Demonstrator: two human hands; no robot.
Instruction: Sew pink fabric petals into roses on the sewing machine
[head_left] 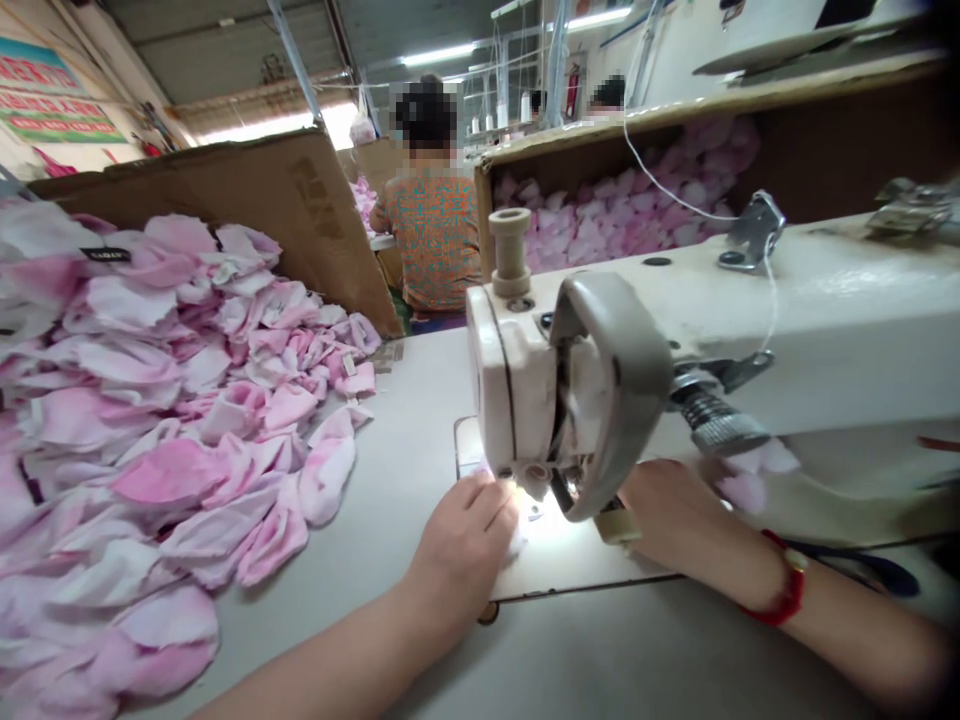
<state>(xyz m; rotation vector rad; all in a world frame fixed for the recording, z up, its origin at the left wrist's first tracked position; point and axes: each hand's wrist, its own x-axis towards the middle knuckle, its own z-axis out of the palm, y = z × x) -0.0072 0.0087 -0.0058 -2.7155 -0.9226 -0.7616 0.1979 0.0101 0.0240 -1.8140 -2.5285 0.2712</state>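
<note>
My left hand (469, 540) lies at the lit needle area of the white sewing machine (750, 290), left of the presser foot. Its fingers are closed on a small pale pink fabric piece (516, 543), mostly covered by the hand. On the other side of the needle, my right hand (664, 510) reaches in behind the grey guard (634, 400); its fingers are hidden there. A bit of pink fabric (750, 480) shows beyond the right wrist, under the machine arm. White thread (664, 190) runs down to the metal guide on top of the machine.
A large heap of pink and white fabric pieces (195, 430) covers the left of the table (405, 430), against a cardboard panel (300, 210). Behind the machine stands a cardboard box (810, 170) of pink pieces. Dark-handled scissors (862, 565) lie right. A person (439, 240) sits ahead.
</note>
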